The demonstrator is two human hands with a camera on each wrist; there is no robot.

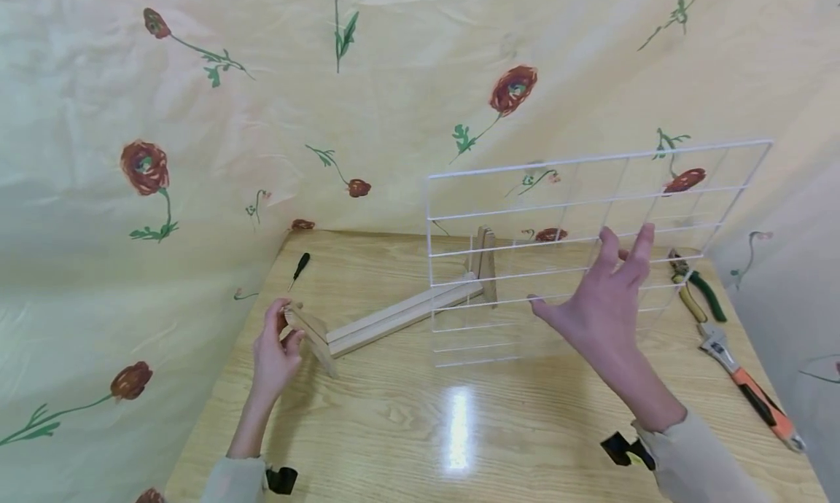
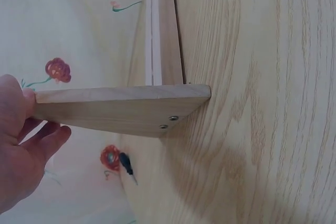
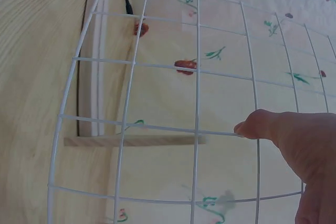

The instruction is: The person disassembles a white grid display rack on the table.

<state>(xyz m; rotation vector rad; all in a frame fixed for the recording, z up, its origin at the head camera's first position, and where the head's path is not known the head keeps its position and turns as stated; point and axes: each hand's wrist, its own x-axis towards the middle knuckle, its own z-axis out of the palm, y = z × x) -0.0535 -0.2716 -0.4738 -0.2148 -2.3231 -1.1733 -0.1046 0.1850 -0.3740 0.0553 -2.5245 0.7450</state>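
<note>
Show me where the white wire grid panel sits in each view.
Head: the white wire grid panel is right of centre, at the right hand.
Left wrist: not in the picture.
Right wrist: fills most of the picture.
Shared landmark: the black-handled screwdriver, left in head, lower left in left wrist, upper left in right wrist.

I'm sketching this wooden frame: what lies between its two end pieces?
A long wooden crosspiece spans from the left end piece to the right end piece, as the head view shows.
</note>
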